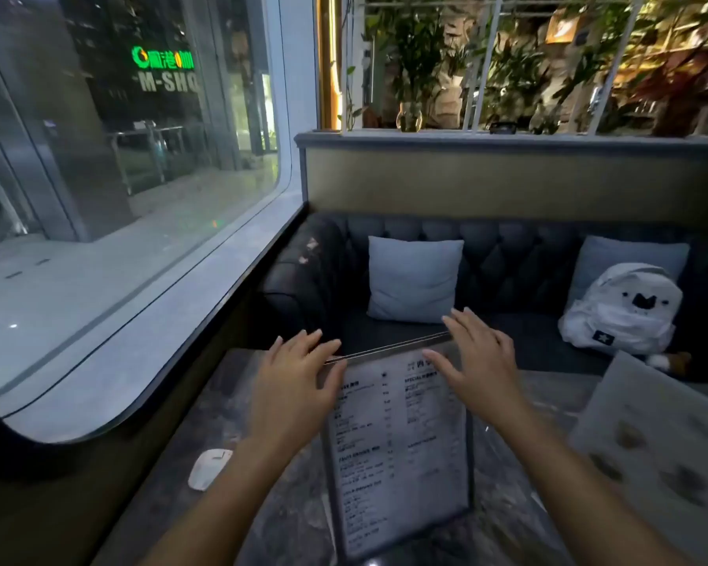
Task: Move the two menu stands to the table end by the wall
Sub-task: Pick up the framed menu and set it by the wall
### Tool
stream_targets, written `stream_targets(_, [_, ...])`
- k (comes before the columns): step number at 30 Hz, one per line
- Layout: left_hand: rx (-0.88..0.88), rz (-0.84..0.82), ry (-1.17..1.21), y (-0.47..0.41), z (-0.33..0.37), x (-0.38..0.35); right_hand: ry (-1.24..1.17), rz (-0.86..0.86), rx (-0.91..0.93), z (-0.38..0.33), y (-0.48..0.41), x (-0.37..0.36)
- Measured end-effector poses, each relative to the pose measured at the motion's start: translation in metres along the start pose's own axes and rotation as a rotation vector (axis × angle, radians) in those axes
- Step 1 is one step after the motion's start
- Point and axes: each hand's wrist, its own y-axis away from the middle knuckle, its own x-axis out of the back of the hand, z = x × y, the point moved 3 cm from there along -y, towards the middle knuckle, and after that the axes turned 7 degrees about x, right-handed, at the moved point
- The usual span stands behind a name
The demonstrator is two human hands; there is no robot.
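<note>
A clear menu stand [401, 451] with a printed black-and-white list stands upright on the dark marble table [262, 508], in the middle of my view. My left hand [299, 381] hovers at its top left corner, fingers spread, thumb close to the top edge. My right hand [475, 357] is at the top right corner with fingers apart, thumb in front of the sheet. Neither hand clearly grips it. A second menu stand [654, 447], pale with dark blotches, leans at the right edge of the table.
A small white object [208, 468] lies on the table by the window-side edge. A curved window sill [111, 361] runs along the left. Beyond the table a dark sofa [520, 279] holds a pale cushion [413, 279] and a white backpack [622, 312].
</note>
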Motion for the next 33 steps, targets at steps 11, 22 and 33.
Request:
stream_targets(11, [-0.022,0.044,0.081,-0.006,0.0,0.003,-0.042,0.128,-0.033,0.008,-0.01,0.001])
stream_targets(22, [0.056,-0.084,0.083,-0.037,0.013,-0.016,0.0,0.169,-0.119,0.025,0.004,0.023])
stream_targets(33, [0.025,-0.129,0.101,-0.051,0.019,-0.026,-0.025,0.195,-0.156,0.029,0.017,0.028])
